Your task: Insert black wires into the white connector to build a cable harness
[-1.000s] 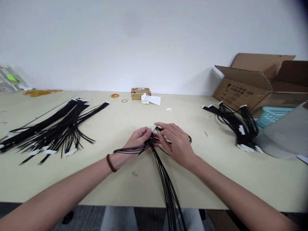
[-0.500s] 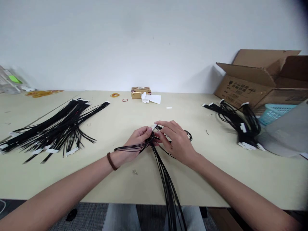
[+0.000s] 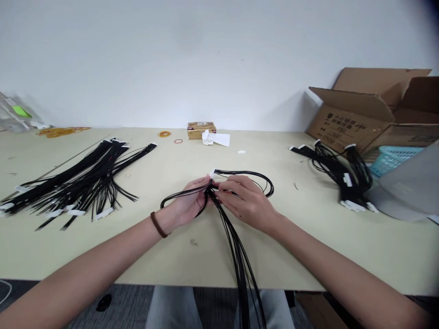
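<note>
A bundle of thin black cables [image 3: 236,246] is gathered between my two hands, its long ends hanging over the table's front edge. Closed around the gathered part is my left hand [image 3: 190,201], with one cable loop curving over the wrist side. My right hand [image 3: 245,201] pinches the bundle from the other side, fingers curled and tips partly hidden. A white connector [image 3: 213,172] sticks up just above the left fingertips. From it more black wires arc right in a wide loop [image 3: 267,178] behind my right hand.
Piles of black cables with white connectors lie at left [image 3: 99,178] and right [image 3: 339,173]. Near the wall stand a small box [image 3: 201,130] with white paper [image 3: 219,139] and rubber bands [image 3: 164,134]. An open carton [image 3: 350,123] and a blue basket [image 3: 394,160] are at right.
My right hand has moved down from the white connector to the gathered cables. The wire loop behind it now shows fully, and the connector has shifted slightly left and up.
</note>
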Demonstrator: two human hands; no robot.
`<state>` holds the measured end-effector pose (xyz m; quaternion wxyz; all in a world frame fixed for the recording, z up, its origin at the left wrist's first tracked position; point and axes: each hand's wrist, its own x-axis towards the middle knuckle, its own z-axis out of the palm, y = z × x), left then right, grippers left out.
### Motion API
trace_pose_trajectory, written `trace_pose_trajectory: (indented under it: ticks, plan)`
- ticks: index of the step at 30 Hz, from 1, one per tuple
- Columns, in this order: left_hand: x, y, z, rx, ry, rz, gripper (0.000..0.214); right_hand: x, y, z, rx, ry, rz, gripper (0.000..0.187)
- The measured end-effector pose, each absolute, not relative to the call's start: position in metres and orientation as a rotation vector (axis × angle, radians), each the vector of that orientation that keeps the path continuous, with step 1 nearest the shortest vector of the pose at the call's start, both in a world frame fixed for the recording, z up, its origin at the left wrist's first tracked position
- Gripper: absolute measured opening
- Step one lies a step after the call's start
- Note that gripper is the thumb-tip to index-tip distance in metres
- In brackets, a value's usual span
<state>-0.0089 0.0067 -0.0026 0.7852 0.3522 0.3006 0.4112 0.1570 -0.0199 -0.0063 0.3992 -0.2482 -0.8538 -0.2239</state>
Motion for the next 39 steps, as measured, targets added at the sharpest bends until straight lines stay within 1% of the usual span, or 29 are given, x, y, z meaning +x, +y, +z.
trace_pose_trajectory:
  ticks: [8, 15, 23, 27, 29, 31, 35, 39]
  plan:
    - [-0.011, 0.003, 0.001, 0.740, 0.600, 0.802, 0.014, 0.162, -0.015, -0.010, -0.572, -2.233, -0.730, 0.014]
    - [-0.008, -0.001, -0.001, 0.732, 0.573, 0.817, 0.011, 0.158, -0.016, -0.011, -0.583, -2.162, -0.860, 0.012]
    - [-0.006, 0.004, -0.005, 0.697, 0.558, 0.852, 0.010, 0.156, -0.015, -0.014, -0.618, -2.110, -0.859, 0.012]
    - [-0.006, 0.003, -0.006, 0.679, 0.545, 0.870, 0.011, 0.157, -0.013, -0.014, -0.611, -2.112, -0.784, 0.014]
    - [-0.006, 0.004, -0.005, 0.663, 0.555, 0.870, 0.013, 0.157, -0.012, -0.014, -0.599, -2.113, -0.694, 0.014]
    - [-0.006, 0.005, -0.004, 0.653, 0.561, 0.875, 0.017, 0.156, -0.013, -0.013, -0.594, -2.107, -0.526, 0.014]
    - [-0.008, 0.007, -0.001, 0.718, 0.560, 0.823, 0.026, 0.154, -0.021, -0.006, -0.687, -1.975, 0.002, 0.019]
    - [-0.010, 0.007, 0.002, 0.813, 0.616, 0.818, 0.026, 0.155, -0.029, 0.010, -0.822, -1.584, 0.515, 0.015]
